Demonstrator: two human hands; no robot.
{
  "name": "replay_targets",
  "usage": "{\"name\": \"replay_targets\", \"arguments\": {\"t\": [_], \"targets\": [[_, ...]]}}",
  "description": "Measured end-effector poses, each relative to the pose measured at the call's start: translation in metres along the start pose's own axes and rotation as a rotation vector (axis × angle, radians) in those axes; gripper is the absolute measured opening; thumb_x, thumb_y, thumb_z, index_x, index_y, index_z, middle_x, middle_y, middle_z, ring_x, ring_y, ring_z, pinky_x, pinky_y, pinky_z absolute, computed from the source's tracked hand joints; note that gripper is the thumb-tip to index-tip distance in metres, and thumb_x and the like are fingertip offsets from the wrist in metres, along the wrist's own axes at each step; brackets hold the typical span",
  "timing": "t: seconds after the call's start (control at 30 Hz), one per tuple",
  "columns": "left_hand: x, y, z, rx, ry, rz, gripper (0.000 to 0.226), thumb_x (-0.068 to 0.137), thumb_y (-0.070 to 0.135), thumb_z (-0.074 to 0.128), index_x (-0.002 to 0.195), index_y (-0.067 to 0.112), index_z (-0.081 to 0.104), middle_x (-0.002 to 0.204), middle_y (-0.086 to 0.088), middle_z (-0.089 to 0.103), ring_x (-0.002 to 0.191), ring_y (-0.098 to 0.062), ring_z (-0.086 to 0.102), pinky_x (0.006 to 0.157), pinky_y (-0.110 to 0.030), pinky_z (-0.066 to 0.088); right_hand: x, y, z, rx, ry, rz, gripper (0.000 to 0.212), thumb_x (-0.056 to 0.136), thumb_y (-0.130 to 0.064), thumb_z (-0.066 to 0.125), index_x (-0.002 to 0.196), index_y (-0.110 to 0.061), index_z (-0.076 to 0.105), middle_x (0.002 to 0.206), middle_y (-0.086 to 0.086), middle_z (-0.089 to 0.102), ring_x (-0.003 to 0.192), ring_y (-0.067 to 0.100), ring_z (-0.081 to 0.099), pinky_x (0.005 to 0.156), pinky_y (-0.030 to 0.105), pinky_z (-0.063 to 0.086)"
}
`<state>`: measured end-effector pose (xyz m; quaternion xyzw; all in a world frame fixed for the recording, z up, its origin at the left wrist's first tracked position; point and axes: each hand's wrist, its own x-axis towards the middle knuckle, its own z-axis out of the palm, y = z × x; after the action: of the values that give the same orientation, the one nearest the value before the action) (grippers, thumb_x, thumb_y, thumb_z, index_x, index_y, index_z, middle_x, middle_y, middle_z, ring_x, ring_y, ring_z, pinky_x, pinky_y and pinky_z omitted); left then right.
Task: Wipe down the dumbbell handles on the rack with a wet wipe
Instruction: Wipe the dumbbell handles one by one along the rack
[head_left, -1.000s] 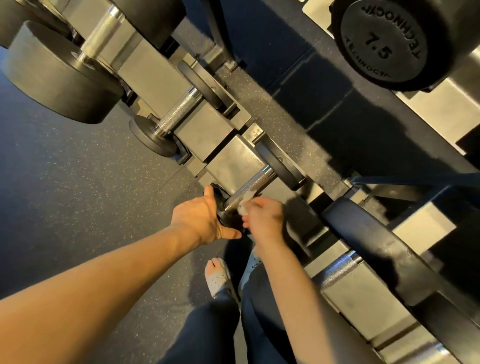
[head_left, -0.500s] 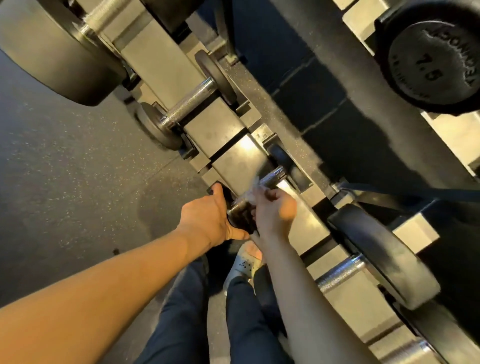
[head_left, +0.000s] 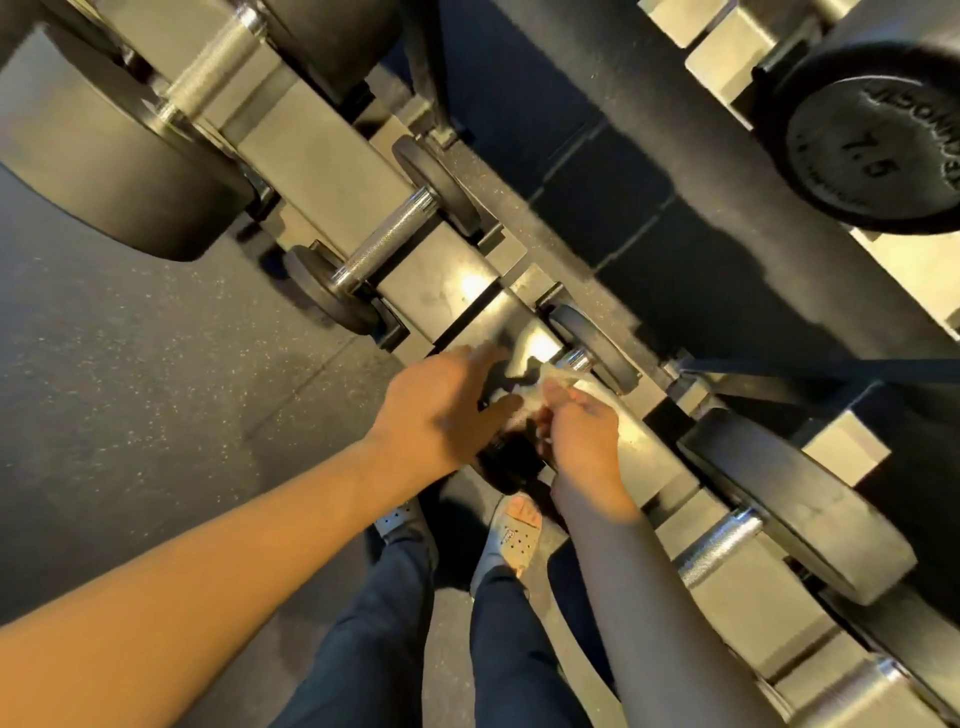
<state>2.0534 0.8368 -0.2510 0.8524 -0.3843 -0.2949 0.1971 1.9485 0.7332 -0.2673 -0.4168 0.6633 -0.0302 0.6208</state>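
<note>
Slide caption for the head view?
Right hand pinches a wet wipe on a small dumbbell handle; left hand rests on its near plate.

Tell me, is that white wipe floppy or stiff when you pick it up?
Probably floppy: the wet wipe looks crumpled in the right hand. Likely light too, since a pinch seems to hold it. It seems to drape over the handle.
</note>
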Motion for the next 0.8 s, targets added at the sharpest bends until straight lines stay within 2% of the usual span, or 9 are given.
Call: {"name": "replay_targets", "arguments": {"t": [0.13, 0.23, 0.33, 0.43, 0.5, 0.57, 0.67, 0.73, 0.8], "targets": [[0.025, 0.026, 0.012, -0.550, -0.131, -0.114, 0.022, 0.108, 0.032, 0.046, 0.107, 0.021, 0.064, 0.072, 0.008, 0.061, 0.056, 0.006, 0.057, 0.055, -0.013, 0.043, -0.011, -0.032, 0.002, 0.017, -0.055, -0.025, 0.026, 0.107, -0.013, 0.044, 0.115, -0.003, 0.066, 0.088, 0.013, 0.069, 0.072, 0.016, 0.061, 0.065, 0.026, 0.052], [0.043, 0.032, 0.023, -0.702, -0.099, -0.233, 0.023, 0.106, 0.026, 0.052, 0.102, 0.014, 0.071, 0.084, -0.003, 0.071, 0.076, -0.006, 0.069, 0.068, -0.020, 0.052, -0.018, -0.045, -0.010, -0.128, -0.123, -0.076, 0.030, 0.107, -0.009, 0.040, 0.112, -0.009, 0.070, 0.097, 0.015, 0.073, 0.081, 0.019, 0.064, 0.067, 0.025, 0.054], [0.059, 0.033, 0.049, -0.722, -0.076, -0.249, 0.010, 0.099, 0.020, 0.064, 0.094, 0.022, 0.072, 0.085, 0.004, 0.072, 0.083, -0.008, 0.072, 0.077, -0.018, 0.056, -0.024, -0.060, -0.031, -0.287, -0.164, -0.175, 0.028, 0.107, -0.011, 0.046, 0.094, -0.017, 0.070, 0.081, 0.010, 0.073, 0.066, 0.017, 0.065, 0.055, 0.025, 0.053], [0.075, 0.023, 0.086, -0.724, 0.009, -0.331, 0.007, 0.092, 0.031, 0.067, 0.086, 0.034, 0.067, 0.090, 0.010, 0.067, 0.097, -0.022, 0.071, 0.087, -0.036, 0.057, -0.013, -0.072, -0.048, -0.678, 0.091, -0.613, 0.026, 0.100, -0.013, 0.053, 0.086, -0.022, 0.073, 0.071, -0.002, 0.069, 0.062, 0.010, 0.062, 0.056, 0.029, 0.049], [0.083, 0.015, 0.097, -0.641, -0.012, -0.354, 0.007, 0.093, 0.036, 0.064, 0.095, 0.033, 0.070, 0.095, 0.009, 0.070, 0.092, -0.014, 0.070, 0.086, -0.036, 0.058, 0.000, -0.089, -0.047, -0.711, 0.190, -0.770, 0.022, 0.098, -0.016, 0.054, 0.088, -0.019, 0.072, 0.072, -0.006, 0.066, 0.063, 0.006, 0.060, 0.057, 0.026, 0.048], [0.093, 0.005, 0.109, -0.640, -0.044, -0.340, 0.018, 0.091, 0.040, 0.060, 0.096, 0.028, 0.072, 0.092, 0.003, 0.074, 0.086, -0.013, 0.072, 0.083, -0.040, 0.060, 0.020, -0.104, -0.035, -0.723, 0.096, -0.784, 0.025, 0.099, -0.020, 0.054, 0.077, -0.019, 0.066, 0.066, -0.008, 0.059, 0.058, 0.003, 0.054, 0.056, 0.021, 0.043], [0.109, -0.006, 0.135, -0.656, -0.049, -0.419, 0.033, 0.079, 0.049, 0.057, 0.092, 0.022, 0.071, 0.093, -0.006, 0.074, 0.089, -0.028, 0.072, 0.082, -0.050, 0.060, 0.046, -0.108, -0.008, -0.815, -0.116, -0.698, 0.037, 0.103, -0.029, 0.054, 0.069, -0.016, 0.060, 0.062, -0.002, 0.055, 0.057, 0.008, 0.051, 0.064, 0.033, 0.048], [0.099, 0.016, 0.101, -0.723, -0.133, -0.430, 0.022, 0.091, 0.035, 0.065, 0.095, 0.014, 0.071, 0.091, -0.008, 0.072, 0.088, -0.024, 0.071, 0.083, -0.034, 0.058, 0.055, -0.101, 0.003, -0.846, -0.184, -0.642, 0.037, 0.103, -0.031, 0.054, 0.076, -0.008, 0.064, 0.069, 0.010, 0.062, 0.065, 0.022, 0.061, 0.071, 0.046, 0.055], [0.099, 0.024, 0.081, -0.757, -0.151, -0.442, 0.011, 0.099, 0.017, 0.064, 0.094, 0.007, 0.066, 0.081, -0.002, 0.064, 0.076, -0.011, 0.064, 0.066, -0.013, 0.049, 0.059, -0.097, 0.007, -0.870, -0.168, -0.634, 0.034, 0.103, -0.029, 0.052, 0.083, -0.005, 0.066, 0.079, 0.017, 0.067, 0.074, 0.031, 0.066, 0.073, 0.053, 0.056]]}}
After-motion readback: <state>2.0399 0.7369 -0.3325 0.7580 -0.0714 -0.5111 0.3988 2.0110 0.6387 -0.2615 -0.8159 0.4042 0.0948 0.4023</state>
